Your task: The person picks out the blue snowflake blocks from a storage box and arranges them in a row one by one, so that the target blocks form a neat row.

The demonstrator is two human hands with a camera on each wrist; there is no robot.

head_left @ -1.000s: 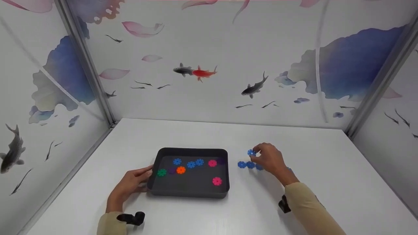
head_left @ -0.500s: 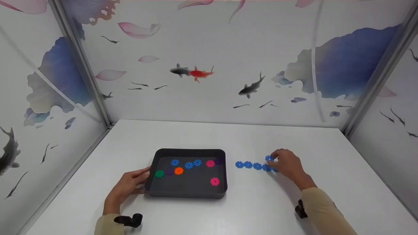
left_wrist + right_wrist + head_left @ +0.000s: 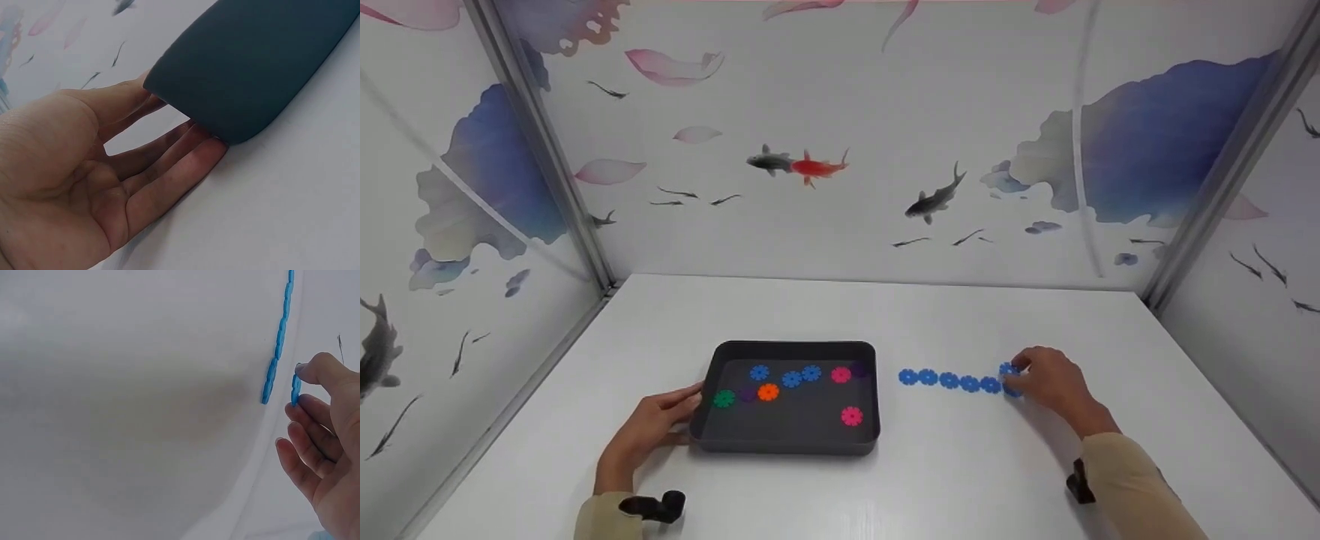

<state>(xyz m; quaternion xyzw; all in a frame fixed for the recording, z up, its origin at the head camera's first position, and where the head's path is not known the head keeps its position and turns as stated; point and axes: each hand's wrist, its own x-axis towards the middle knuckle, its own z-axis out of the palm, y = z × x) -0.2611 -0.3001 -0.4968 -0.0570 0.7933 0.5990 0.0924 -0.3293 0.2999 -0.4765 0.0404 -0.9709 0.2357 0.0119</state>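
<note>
The right hand (image 3: 1056, 381) is pinching a probably light, stiff blue disc (image 3: 296, 387) by its edges, seemingly the surest hold, the left hand (image 3: 648, 425) loosely touching the tray (image 3: 784, 448).

White fish-patterned walls (image 3: 840, 217), white table (image 3: 840, 315)

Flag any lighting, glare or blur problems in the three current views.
Head: faint glare on the white table, purple discs nearly lost against the dark tray; left wrist: dim, the tray reading teal; right wrist: hazy, low contrast, a soft dark patch on white, but the pinched blue disc readable.
</note>
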